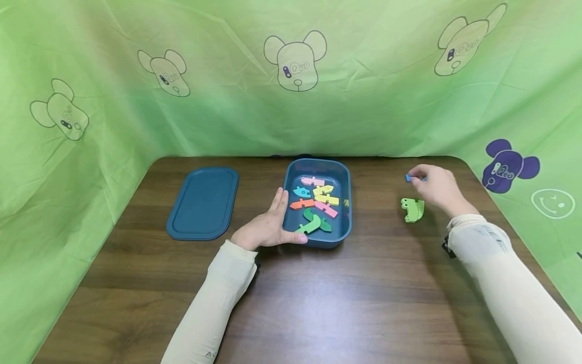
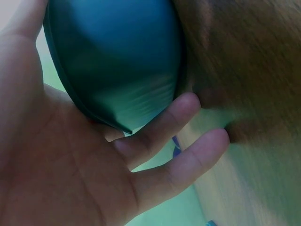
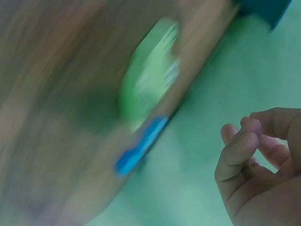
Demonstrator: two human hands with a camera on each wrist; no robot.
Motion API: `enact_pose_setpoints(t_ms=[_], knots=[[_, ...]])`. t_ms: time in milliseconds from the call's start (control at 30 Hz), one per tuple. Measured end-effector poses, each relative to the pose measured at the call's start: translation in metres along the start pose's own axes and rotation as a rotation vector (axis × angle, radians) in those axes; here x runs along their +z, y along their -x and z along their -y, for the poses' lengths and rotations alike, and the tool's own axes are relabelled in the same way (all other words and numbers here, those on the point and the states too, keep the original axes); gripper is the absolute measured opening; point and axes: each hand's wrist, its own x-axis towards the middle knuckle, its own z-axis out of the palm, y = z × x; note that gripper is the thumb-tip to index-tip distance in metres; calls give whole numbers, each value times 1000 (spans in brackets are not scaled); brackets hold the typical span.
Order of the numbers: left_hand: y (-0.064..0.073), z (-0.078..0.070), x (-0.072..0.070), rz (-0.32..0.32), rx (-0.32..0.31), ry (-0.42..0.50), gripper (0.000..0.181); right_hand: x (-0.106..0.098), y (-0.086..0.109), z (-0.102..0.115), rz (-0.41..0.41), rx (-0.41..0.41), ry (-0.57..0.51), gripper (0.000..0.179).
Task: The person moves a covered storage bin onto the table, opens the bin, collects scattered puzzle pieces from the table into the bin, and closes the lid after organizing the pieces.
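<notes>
My left hand (image 1: 265,226) rests against the near left corner of a blue plastic box (image 1: 350,212). Its fingers lie straight along the side wall, with the thumb at the near rim; in the left wrist view several fingers touch or nearly touch the table. On the right, my right hand (image 1: 437,188) hovers over a small blue piece (image 3: 141,146) lying on the table. Its fingers are loosely bent, with nothing visible between them in the right wrist view. Beside it lies a light green puzzle piece (image 1: 413,210) with eye-like bumps, blurred in the right wrist view.
Inside the box lie several colourful foam-like pieces, among them an orange one (image 1: 302,203), a pink one (image 1: 326,209) and a light green curved one (image 1: 310,225). A flat blue lid (image 1: 202,202) lies left of the box. Green patterned cloth (image 1: 291,121) hangs around the wooden table (image 1: 354,303).
</notes>
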Motion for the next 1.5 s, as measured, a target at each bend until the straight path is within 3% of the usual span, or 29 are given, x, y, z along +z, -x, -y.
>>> enact_pose_setpoints(t_ms=[200,400,733,933,1033,1167,1300,1500], knots=[[1,2,1,2,-4,21,127,-3,-7,-57,84,133,81,36],[0,2,3,21,-7,33,128,-1,-2,-85,223,142,141,42],[-1,1,-1,6,-16,23,128,0,1,-86,215,151,169,42],[-1,1,-1,2,-7,24,127,-2,5,-86,225,134,174,27],[-1,1,-1,3,-5,24,127,-3,9,-85,221,123,151,29],[-1,1,0,3,-9,28,127,-6,16,-83,209,192,128,31],[0,1,-1,4,-13,29,128,-10,19,-81,201,227,170,19],[0,2,0,2,-16,28,128,-16,22,-81,225,272,220,36]])
